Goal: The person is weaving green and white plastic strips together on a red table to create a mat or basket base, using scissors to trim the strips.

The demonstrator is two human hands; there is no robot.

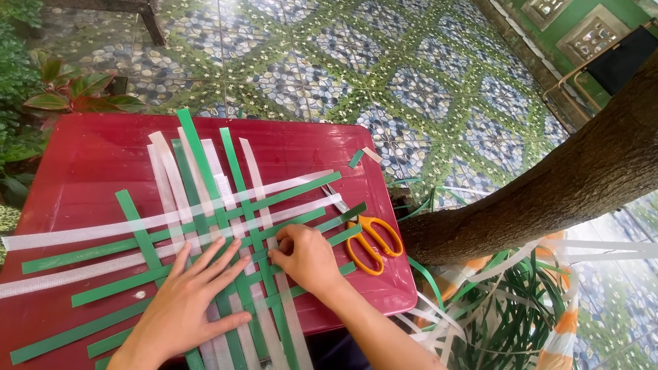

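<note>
We had the woven strips [226,226] laid flat on the red table [89,157], green and white bands crossing near its middle, their long runs slanting from lower left to upper right. Our right hand [305,257] sat at the right edge of the crossing, fingertips pressed together on a green strip [301,223] just above them. Our left hand [188,301] lay flat, fingers spread, pressing the weave down and holding nothing. The orange scissors [373,240] rested just right of the right hand.

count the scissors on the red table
1: the orange-handled scissors lie near the red table right edge, just right of the right hand. More could hide under the woven strips.
</note>
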